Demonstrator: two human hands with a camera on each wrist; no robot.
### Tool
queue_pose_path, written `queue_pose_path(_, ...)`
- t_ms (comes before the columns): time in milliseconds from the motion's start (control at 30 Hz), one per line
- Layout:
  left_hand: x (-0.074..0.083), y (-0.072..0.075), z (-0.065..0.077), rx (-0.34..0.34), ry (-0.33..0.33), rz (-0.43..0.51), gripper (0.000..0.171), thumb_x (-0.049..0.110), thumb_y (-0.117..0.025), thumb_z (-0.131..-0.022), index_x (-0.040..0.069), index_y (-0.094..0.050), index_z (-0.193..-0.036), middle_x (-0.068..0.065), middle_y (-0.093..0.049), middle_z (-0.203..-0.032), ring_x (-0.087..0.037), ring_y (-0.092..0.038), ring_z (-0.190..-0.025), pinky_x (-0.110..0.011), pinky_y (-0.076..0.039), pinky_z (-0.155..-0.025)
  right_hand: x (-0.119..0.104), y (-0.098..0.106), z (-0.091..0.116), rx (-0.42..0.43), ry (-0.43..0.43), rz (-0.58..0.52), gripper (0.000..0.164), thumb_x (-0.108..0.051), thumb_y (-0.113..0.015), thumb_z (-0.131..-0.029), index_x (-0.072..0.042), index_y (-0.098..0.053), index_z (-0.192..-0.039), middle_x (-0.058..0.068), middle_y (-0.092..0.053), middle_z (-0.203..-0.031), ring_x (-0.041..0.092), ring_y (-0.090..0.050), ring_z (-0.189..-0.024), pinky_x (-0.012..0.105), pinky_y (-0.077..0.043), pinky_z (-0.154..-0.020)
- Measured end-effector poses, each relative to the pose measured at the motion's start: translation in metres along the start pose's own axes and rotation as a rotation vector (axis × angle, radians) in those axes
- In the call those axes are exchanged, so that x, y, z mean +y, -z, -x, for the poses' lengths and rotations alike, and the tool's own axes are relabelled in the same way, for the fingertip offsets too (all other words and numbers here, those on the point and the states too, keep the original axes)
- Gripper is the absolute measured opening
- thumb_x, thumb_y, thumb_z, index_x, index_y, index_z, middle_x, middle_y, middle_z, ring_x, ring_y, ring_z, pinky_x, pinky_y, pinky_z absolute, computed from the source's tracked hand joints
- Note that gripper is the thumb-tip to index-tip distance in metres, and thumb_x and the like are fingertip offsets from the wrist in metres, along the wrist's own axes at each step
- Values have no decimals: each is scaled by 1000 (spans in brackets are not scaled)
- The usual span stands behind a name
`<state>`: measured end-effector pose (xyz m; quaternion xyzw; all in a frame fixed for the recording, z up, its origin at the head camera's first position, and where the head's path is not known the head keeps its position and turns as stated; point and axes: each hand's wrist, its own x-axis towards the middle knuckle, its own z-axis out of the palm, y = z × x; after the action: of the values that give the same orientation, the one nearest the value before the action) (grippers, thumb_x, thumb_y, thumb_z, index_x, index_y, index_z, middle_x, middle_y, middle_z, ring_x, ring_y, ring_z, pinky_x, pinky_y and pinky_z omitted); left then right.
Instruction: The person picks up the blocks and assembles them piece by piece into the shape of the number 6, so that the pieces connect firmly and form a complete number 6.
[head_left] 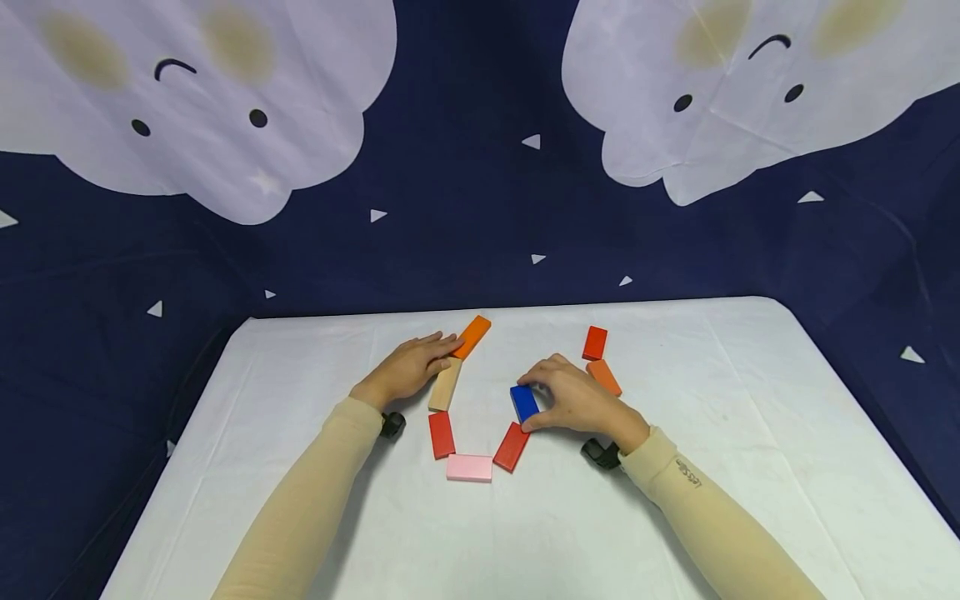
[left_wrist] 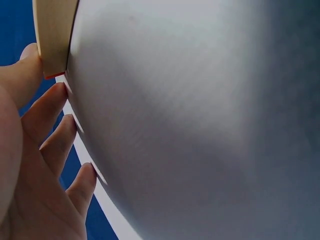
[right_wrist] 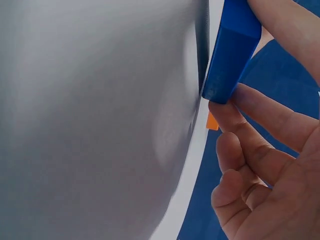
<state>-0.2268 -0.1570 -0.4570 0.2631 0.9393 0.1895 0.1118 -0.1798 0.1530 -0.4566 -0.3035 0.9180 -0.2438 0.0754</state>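
Note:
My right hand (head_left: 576, 398) pinches a blue block (head_left: 524, 403) between thumb and fingertips; the right wrist view shows the fingers at the end of this blue block (right_wrist: 230, 55). Just below it lies a red block (head_left: 512, 447), slanted, its upper end close to my thumb. My left hand (head_left: 405, 367) rests low at the upper left with its fingers extended, fingertips at the lower end of an orange block (head_left: 474, 335). Its thumb lies by the top of a plain wooden block (head_left: 446, 385), which the left wrist view shows as a pale wooden block (left_wrist: 55, 35) beside the thumb.
A second red block (head_left: 442, 435) and a pink block (head_left: 469, 468) continue the curved row between the wooden block and the slanted red one. Beyond my right hand lie another red block (head_left: 595, 342) and a darker orange block (head_left: 604, 377). A white cloth (head_left: 750, 400) covers the table.

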Motion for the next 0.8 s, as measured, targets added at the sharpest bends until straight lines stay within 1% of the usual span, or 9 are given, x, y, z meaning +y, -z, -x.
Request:
queue_pose_path(267, 2, 1, 1, -3, 10, 5, 49, 30, -48, -108, 18, -41, -155, -3, -37, -160, -27, -28, -150, -49, -20, -123, 0, 1, 2, -14, 8, -25, 67, -49, -88, -74, -12, -69, -127, 2, -66, -125, 20, -53, -116, 40, -49, -99)
queue_pose_path(400, 2, 1, 1, -5, 17, 9, 49, 30, -47, -108, 18, -40, -156, -3, -36, -160, -26, -28, -150, -50, -19, -123, 0, 3, 4, -13, 6, -41, 68, -46, -89, -74, -11, -68, -129, 2, -65, -126, 21, -52, -118, 43, -48, -100)
queue_pose_path(567, 2, 1, 1, -6, 20, 11, 49, 30, -47, -108, 18, -40, -156, -3, -36, -160, -27, -28, -150, -50, -19, -123, 2, 7, 7, -22, 12, -45, 67, -40, -90, -74, -9, -67, -129, 2, -66, -127, 23, -52, -120, 45, -47, -102)
queue_pose_path(800, 2, 1, 1, -10, 17, 6, 50, 31, -47, -108, 18, -40, -156, -3, -36, -160, -27, -28, -150, -50, -19, -123, 4, 6, 7, -44, 7, -31, 67, -39, -89, -76, -9, -66, -131, 3, -65, -128, 24, -53, -122, 45, -47, -104)
